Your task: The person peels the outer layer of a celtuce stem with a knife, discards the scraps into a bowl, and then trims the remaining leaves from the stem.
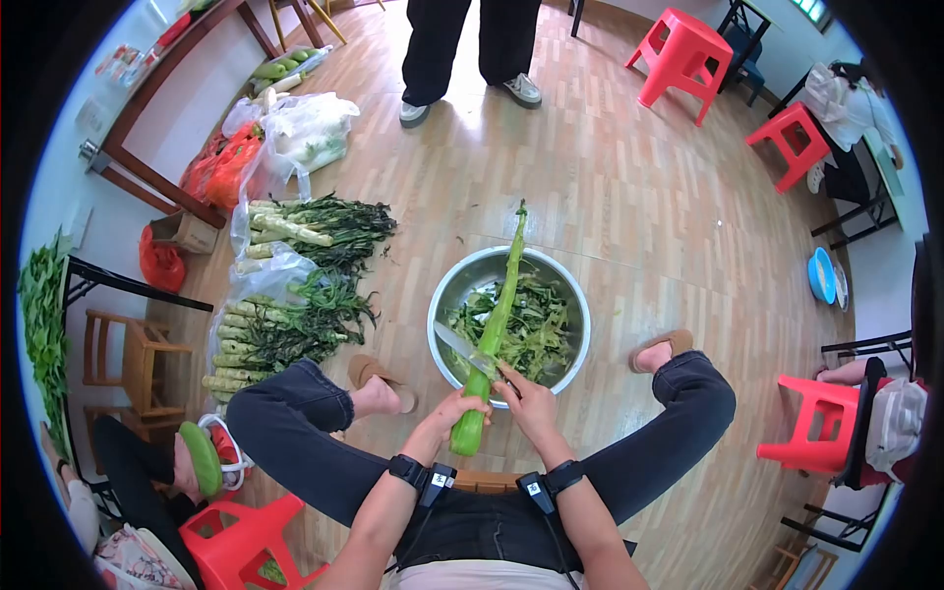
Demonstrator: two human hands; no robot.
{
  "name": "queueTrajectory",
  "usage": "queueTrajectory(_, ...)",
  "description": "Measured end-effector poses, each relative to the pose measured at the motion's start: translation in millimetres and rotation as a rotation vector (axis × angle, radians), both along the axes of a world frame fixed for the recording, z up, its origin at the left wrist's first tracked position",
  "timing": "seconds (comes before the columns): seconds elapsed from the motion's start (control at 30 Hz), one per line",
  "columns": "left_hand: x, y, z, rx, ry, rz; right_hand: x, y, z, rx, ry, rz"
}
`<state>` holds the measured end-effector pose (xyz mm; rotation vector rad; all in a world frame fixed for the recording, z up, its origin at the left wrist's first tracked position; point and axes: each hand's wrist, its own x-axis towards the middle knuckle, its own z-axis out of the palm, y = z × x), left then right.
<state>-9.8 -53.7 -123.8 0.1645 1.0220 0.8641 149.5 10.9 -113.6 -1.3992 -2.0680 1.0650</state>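
Observation:
A long green stem point(500, 315) lies slanted over a metal basin point(582, 300), its thin tip beyond the far rim. Closed round the thick lower end of the stem is my left hand point(447, 415). My right hand point(532, 401) grips the handle of a knife point(462, 344), whose blade crosses the stem and points to the left. Green leaves and peelings point(536, 334) lie in the basin below.
Leafy stalks point(231, 344) lie in bundles on the floor at the left, with plastic bags point(305, 128) beyond. A person's legs point(430, 49) stand ahead. Red stools point(681, 61) are at the right and lower left point(251, 541). Seated people are at both sides.

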Motion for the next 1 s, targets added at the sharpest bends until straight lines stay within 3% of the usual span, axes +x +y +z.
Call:
queueTrajectory(0.37, 8.8, 2.0, 2.5, 0.027, 0.04, -0.021, -4.4, 8.3, 3.3, 0.031, 0.019, -0.046)
queueTrajectory(0.43, 9.2, 1.0, -0.8, 0.068, 0.059, -0.109, -4.7, 12.7, -2.0, -0.005, 0.015, -0.091)
queueTrajectory(1.0, 11.2, 2.2, 0.7, 0.077, 0.036, -0.075, -16.8, 8.0, -5.9, -0.021, 0.116, -0.213)
